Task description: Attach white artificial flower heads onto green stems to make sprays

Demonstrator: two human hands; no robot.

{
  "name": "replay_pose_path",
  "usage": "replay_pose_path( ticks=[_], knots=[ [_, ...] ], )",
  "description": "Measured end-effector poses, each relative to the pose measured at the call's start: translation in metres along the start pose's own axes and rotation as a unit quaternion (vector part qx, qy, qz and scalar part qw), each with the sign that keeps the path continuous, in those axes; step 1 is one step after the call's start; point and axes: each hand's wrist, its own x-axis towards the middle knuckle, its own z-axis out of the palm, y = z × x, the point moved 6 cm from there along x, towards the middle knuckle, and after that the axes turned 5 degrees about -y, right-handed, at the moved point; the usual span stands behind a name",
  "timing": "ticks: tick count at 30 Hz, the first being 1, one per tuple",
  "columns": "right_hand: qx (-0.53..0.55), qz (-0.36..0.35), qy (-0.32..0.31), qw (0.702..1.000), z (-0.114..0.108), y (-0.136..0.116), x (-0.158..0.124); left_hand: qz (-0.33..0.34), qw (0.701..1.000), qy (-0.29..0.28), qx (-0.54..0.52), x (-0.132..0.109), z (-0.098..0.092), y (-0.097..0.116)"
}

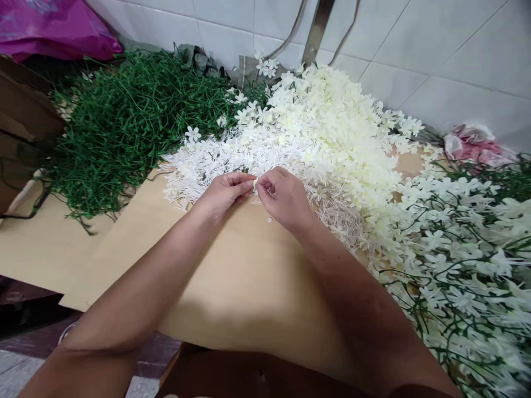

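Observation:
My left hand (229, 192) and my right hand (286, 198) meet at the middle of the board, fingertips almost touching. Between them is a small cream-white flower piece (254, 184), pinched by both hands; its exact shape is mostly covered by the fingers. Just beyond the hands lies a heap of thin white artificial flower stamens (232, 152). A large pile of cream-white artificial blossoms (346, 124) rises behind and to the right. One tiny white bit (269, 220) rests on the tan board (232, 282) below my right hand.
Green plastic stems (136, 116) are heaped at the left. Assembled white flowers on green stems (452, 287) spread along the right side. A magenta bag (53, 27) and a pink-and-white plastic bag (477, 145) lie near the tiled wall (448, 50).

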Motion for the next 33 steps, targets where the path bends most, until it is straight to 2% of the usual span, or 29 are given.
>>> replay_pose_path(
  ticks=[3,6,12,16,19,22,27,33],
  knots=[
    [0.012,-0.005,-0.011,1.000,0.001,0.000,0.000,0.007,1.000,-0.008,-0.022,0.002,-0.004,0.001],
    [0.019,-0.004,0.001,1.000,-0.001,0.000,0.000,0.005,0.999,-0.036,-0.028,0.003,-0.004,0.000],
    [0.013,-0.030,0.016,0.999,-0.002,-0.005,-0.001,0.017,0.999,-0.048,-0.010,0.001,0.001,-0.001],
    [0.100,0.002,0.038,0.994,-0.002,0.003,0.000,0.024,0.998,-0.052,-0.014,0.000,0.006,-0.002],
    [0.217,0.059,0.005,0.974,0.006,0.015,0.002,0.022,0.999,-0.049,-0.008,0.000,0.007,-0.003],
    [0.336,0.099,-0.059,0.935,0.019,0.017,0.003,0.021,0.999,-0.034,0.006,0.001,0.004,-0.004],
    [0.441,0.142,-0.040,0.885,0.025,0.016,0.002,0.033,0.999,-0.015,0.005,0.001,0.004,-0.003],
    [0.496,0.128,-0.052,0.857,0.020,0.013,0.002,0.038,0.999,-0.024,-0.017,-0.003,0.011,0.001]
  ],
)
